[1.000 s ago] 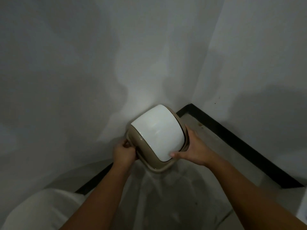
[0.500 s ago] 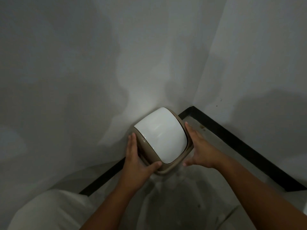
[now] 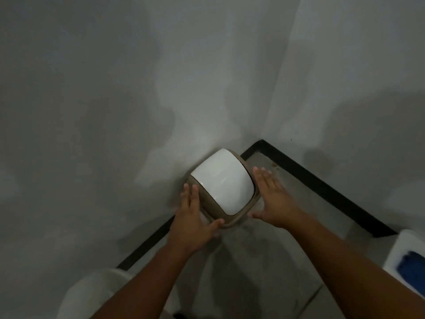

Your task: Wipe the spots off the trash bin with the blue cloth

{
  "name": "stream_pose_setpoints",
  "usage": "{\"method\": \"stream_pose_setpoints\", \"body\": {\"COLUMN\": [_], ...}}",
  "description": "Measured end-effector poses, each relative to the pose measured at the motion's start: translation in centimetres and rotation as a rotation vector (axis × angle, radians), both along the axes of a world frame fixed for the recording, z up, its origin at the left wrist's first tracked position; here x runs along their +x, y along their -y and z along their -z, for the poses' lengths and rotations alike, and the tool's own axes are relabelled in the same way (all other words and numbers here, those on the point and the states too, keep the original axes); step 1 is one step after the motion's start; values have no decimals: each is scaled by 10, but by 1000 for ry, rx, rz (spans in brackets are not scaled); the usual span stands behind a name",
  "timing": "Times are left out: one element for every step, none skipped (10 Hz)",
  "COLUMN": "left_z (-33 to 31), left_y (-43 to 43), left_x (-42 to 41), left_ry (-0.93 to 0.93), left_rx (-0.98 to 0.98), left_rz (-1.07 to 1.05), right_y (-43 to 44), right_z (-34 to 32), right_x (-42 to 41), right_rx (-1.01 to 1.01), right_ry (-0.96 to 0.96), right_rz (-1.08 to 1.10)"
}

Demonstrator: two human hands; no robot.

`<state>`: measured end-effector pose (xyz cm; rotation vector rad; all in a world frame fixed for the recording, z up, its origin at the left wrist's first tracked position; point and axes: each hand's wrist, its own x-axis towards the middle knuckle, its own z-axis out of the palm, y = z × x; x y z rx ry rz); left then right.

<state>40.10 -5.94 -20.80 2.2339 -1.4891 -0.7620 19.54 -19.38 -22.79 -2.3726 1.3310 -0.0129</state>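
Observation:
A small beige trash bin (image 3: 210, 204) with a white swing lid (image 3: 224, 181) stands on the floor in the corner against the left wall. My left hand (image 3: 192, 217) lies flat along the bin's left side, thumb touching its front rim. On the bin's right side my right hand (image 3: 272, 196) is spread with fingers apart, a little off the bin and holding nothing. The blue cloth (image 3: 411, 265) lies on a white surface at the right edge, far from both hands.
Two grey walls meet behind the bin, with a black skirting (image 3: 322, 187) along their base. A white rounded object (image 3: 92, 293) sits at the lower left. The white ledge (image 3: 404, 245) under the cloth juts in at the right. Grey floor lies between my arms.
Both hands have loosened from the bin: the left went from gripping its rim to lying flat beside it, the right came off and spread. The view shifted, bringing the blue cloth into sight.

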Motion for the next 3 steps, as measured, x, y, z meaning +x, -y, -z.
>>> {"method": "stream_pose_setpoints", "body": {"left_z": [-77, -159, -260], "left_y": [-7, -12, -29], "left_x": [10, 17, 14], "left_ry": [240, 344, 360], "left_rx": [201, 325, 316], "left_rz": [232, 328, 355], "right_y": [-31, -56, -85], "right_z": [-75, -156, -257], "right_x": [-3, -10, -16], "right_rx": [45, 77, 89], "right_ry": [-101, -148, -169], "right_rz": [-20, -10, -4]}}
